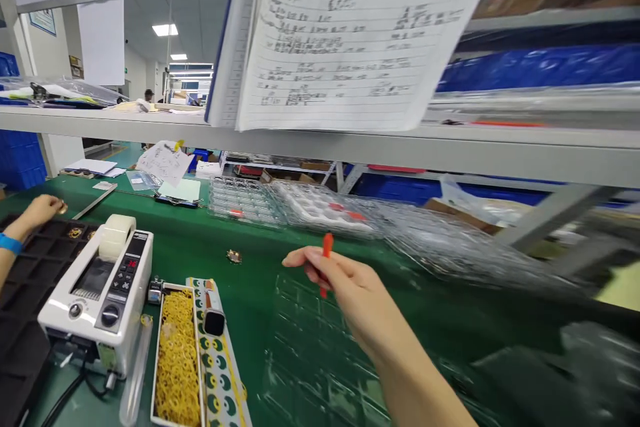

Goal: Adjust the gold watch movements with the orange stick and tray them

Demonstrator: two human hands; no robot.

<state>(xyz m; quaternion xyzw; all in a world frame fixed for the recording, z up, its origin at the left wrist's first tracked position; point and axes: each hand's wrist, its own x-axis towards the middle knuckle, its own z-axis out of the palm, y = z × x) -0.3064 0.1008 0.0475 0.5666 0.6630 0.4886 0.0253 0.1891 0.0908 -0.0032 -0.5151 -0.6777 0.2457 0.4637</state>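
My right hand (345, 274) is closed round a slim orange-red stick (327, 247), perhaps a pen or a small tool. It is above a clear plastic blister tray (305, 340) on the green mat. At the far left, my left hand (46, 208), with a blue band at the wrist, pinches a small brass-coloured part (63, 208). This hand is over a black compartment tray (30, 267), where similar gold parts (75, 232) sit. A small gold-rimmed round part (233, 256) lies alone on the green mat (200, 247), left of my right hand.
A white tape dispenser (100, 300) stands beside the black tray. Near it are a box of yellow rubber bands (176, 354) and a patterned strip with a watch (214, 322). Clear trays (245, 200) line the back. A shelf (320, 147) with an open notebook (345, 40) crosses above.
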